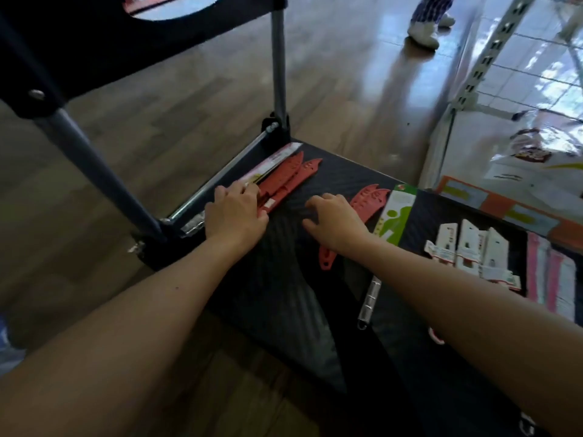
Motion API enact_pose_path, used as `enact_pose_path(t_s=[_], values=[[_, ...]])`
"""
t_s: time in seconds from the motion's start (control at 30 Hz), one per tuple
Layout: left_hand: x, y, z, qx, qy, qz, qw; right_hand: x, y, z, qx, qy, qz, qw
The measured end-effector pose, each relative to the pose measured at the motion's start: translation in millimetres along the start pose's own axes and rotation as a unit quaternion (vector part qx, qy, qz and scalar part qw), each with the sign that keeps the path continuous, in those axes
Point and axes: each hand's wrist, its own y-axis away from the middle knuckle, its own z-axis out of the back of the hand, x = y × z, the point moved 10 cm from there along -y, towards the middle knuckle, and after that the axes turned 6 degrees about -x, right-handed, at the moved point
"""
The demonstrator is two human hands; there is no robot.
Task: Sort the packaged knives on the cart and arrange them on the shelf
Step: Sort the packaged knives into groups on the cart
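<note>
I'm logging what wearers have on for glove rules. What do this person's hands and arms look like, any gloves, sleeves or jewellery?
Both hands are bare: no gloves on the left hand or the right hand. No rings, watch or bracelets show. Both forearms are uncovered all the way to the frame edge, so no sleeve is visible. Nothing is strapped or marked on them.

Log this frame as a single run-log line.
left hand: on red sheathed knives by cart handle | right hand: over second red knife pair | black cart deck | shelf: nothing placed
</note>
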Motion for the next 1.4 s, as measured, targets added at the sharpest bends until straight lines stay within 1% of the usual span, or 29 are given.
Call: enact_pose_path(t_s=[0.13, 0.3, 0.47, 0.53, 0.7, 0.77, 0.9, 1.07, 1.17, 1.23, 1.33, 1.4], values=[[27.6, -8.1, 1.2, -0.018, -0.030, -0.004, 0.999, 19.4, -13.2, -13.9, 0.006, 0.042, 0.047, 0.998], [29.7, -7.9, -20.7, -0.002, -0.141, -0.075, 0.987, 33.6, -21.5, -34.5, 0.006, 0.082, 0.090, 0.993], [34.2, -12.0, -31.3, 0.005, -0.170, -0.070, 0.983, 50.3, -31.7, -45.7, -0.022, 0.104, 0.136, 0.985], [34.8, -13.7, -36.6, 0.010, -0.188, -0.069, 0.980, 53.6, -35.4, -51.4, -0.019, 0.115, 0.145, 0.982], [31.2, -21.0, -40.1, 0.008, -0.184, -0.044, 0.982, 53.2, -37.4, -60.9, 0.007, 0.172, 0.161, 0.972], [30.1, -21.9, -40.5, 0.007, -0.176, -0.042, 0.984, 53.8, -37.3, -60.2, 0.002, 0.190, 0.183, 0.964], [25.1, -19.3, -41.0, 0.017, -0.172, -0.056, 0.983, 54.9, -29.6, -53.8, -0.034, 0.219, 0.252, 0.942], [15.0, -13.8, -35.6, 0.019, -0.147, -0.069, 0.987, 45.0, -8.4, -55.4, 0.042, 0.225, 0.284, 0.931], [6.2, -12.2, -27.5, 0.007, -0.136, -0.068, 0.988, 45.3, 1.3, -44.0, 0.033, 0.198, 0.310, 0.930], [-1.5, -10.6, -22.7, -0.003, -0.127, -0.066, 0.990, 46.1, 8.3, -34.8, 0.005, 0.188, 0.336, 0.923], [-13.4, -8.9, -17.5, -0.008, -0.120, -0.059, 0.991, 46.6, 21.6, -23.8, -0.016, 0.198, 0.361, 0.911], [-24.9, -6.1, -16.2, -0.009, -0.131, -0.070, 0.989, 40.9, 27.7, -14.5, -0.027, 0.205, 0.366, 0.908]])
